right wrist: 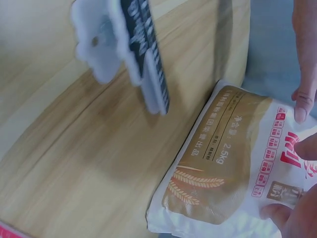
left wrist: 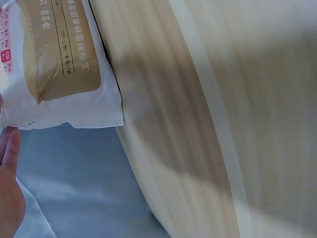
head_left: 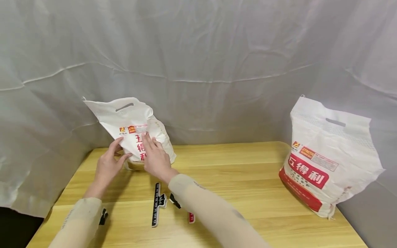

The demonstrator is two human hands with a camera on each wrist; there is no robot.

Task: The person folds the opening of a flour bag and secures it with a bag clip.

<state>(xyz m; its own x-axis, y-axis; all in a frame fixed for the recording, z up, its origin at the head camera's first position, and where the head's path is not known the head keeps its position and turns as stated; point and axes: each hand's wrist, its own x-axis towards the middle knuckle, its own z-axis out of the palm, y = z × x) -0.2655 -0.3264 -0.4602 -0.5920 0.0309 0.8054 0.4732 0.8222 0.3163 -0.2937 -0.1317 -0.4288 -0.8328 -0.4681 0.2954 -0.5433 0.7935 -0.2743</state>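
A white flour bag (head_left: 124, 119) with red lettering and a handle slot stands at the back left of the table, its top slumped to the left. My left hand (head_left: 108, 163) grips its left side edge, the thumb on the printed front. In the left wrist view the fingertips (left wrist: 11, 148) lie along the bag's edge. My right hand (head_left: 156, 160) presses on the front with its fingers stretched upward across the lettering. The right wrist view shows the bag's gold lower panel (right wrist: 213, 148) with wheat ears, and both hands beside the red print.
A second white flour bag (head_left: 322, 165) with a red base stands at the table's right. Nearer me lies a black piano-key clip (head_left: 156, 205), and a red clip (head_left: 191, 217) is partly hidden by my right sleeve. Grey cloth (head_left: 204, 103) hangs behind the wooden table (head_left: 235, 179).
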